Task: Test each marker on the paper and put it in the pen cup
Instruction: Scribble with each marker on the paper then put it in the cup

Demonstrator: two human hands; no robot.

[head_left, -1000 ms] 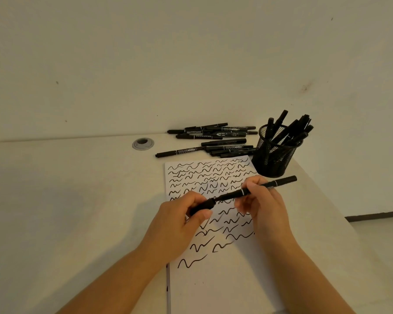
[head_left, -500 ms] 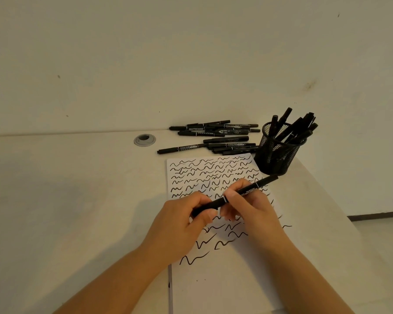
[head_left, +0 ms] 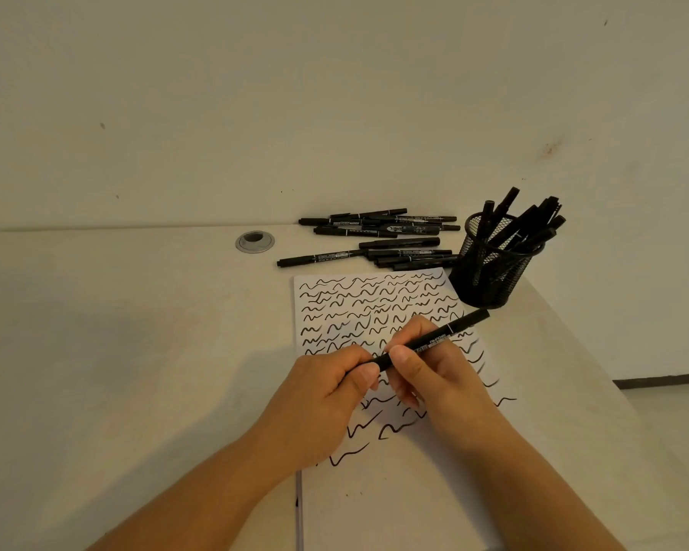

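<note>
Marker in hand (head_left: 430, 344): black, slim, with a white printed label, lying slantwise between the two hands, its far end rising up and to the right past the right grip toward the cup. Left hand (head_left: 327, 395): grip clenched on the marker's lower left end, thumb on top, the tip hidden inside the fist; whether a cap sits there cannot be told. Right hand (head_left: 434, 375): grip grasping the marker's barrel just right of the left hand, thumb laid across it, fingers curled under. Paper (head_left: 374, 495): white sheet directly beneath both grips, its upper part filled with rows of black wavy test strokes, its near part bare; both hands hover over or rest upon the lowest rows, which of the two cannot be told. Pen cup (head_left: 490, 272): black mesh, upright, beyond and to the right of the right grip, just off the sheet's far right corner, with a bunch of black markers standing in it at a lean. Loose markers (head_left: 378, 240): two clusters of black markers lying flat beyond the grips, past the sheet's far edge, left of the cup. Cable grommet (head_left: 254, 241): round, grey, set in the table (head_left: 116, 351), beyond and left of the left grip.
</note>
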